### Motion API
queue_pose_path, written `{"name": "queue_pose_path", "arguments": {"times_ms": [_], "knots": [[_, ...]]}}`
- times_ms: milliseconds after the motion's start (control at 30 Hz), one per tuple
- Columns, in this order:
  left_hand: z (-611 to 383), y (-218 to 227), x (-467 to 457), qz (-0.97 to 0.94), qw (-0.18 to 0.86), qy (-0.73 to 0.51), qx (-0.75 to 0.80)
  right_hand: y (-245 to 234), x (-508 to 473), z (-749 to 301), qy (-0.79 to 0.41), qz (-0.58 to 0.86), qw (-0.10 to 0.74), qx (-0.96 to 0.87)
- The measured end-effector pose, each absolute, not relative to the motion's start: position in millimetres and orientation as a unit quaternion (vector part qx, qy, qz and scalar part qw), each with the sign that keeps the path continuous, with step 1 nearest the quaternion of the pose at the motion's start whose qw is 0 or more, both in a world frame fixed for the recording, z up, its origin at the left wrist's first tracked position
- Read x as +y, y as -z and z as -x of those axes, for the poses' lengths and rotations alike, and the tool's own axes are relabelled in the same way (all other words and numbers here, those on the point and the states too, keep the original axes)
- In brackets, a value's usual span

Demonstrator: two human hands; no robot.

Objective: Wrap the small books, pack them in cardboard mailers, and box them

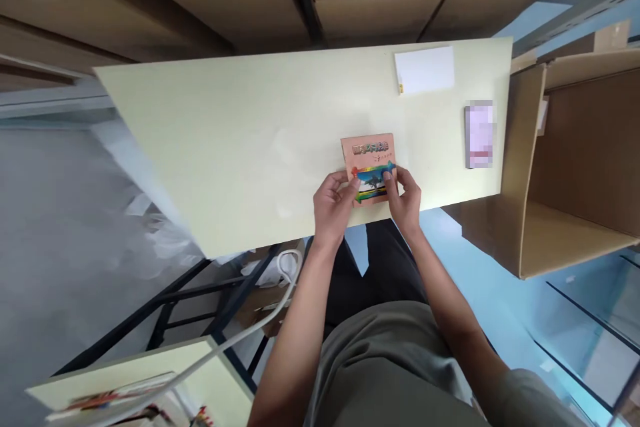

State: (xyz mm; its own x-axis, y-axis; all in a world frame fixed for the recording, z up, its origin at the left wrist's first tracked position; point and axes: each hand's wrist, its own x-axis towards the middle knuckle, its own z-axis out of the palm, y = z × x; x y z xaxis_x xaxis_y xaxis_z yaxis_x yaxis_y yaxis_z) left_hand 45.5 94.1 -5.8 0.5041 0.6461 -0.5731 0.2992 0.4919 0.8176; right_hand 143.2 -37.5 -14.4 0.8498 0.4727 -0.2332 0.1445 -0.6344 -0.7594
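A thin, salmon-pink booklet (371, 155) with a rainbow band and a tree picture on its front is held just above the table's near edge. My left hand (336, 203) grips its left side, the thumb lying on the picture and the fingers behind. On the other side my right hand (404, 200) pinches it the same way, thumb on the front. The booklet's lettering faces up; its back is hidden.
On the pale table (225, 147) lie a white card (425, 71) and a blurred-out pinkish rectangular item (479, 135). An open cardboard box (530, 167) stands off the right end. Stacked cartons (380, 13) line the back. A white cable (260, 323) hangs at lower left.
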Motion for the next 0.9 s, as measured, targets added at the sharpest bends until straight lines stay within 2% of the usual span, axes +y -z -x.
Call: {"name": "queue_pose_path", "arguments": {"times_ms": [100,233,333,600,900], "knots": [[-62.1,21.7,76.2,-0.527,0.682,-0.102,0.496,22.5,-51.1,-158.6,-0.203,0.893,0.367,-0.165],[-70.1,35.6,77.4,-0.643,0.559,-0.118,0.51,40.6,-47.5,-173.2,-0.169,0.925,0.267,-0.212],[-72.1,41.3,82.0,-0.687,0.512,-0.113,0.503,47.1,-37.2,-172.8,-0.144,0.941,0.222,-0.211],[-73.5,46.3,84.6,-0.669,0.522,-0.116,0.516,46.5,-30.8,-169.4,-0.144,0.944,0.225,-0.196],[-70.5,50.7,83.4,-0.68,0.511,-0.108,0.515,46.9,-45.0,-177.4,-0.076,0.968,0.195,-0.137]]}}
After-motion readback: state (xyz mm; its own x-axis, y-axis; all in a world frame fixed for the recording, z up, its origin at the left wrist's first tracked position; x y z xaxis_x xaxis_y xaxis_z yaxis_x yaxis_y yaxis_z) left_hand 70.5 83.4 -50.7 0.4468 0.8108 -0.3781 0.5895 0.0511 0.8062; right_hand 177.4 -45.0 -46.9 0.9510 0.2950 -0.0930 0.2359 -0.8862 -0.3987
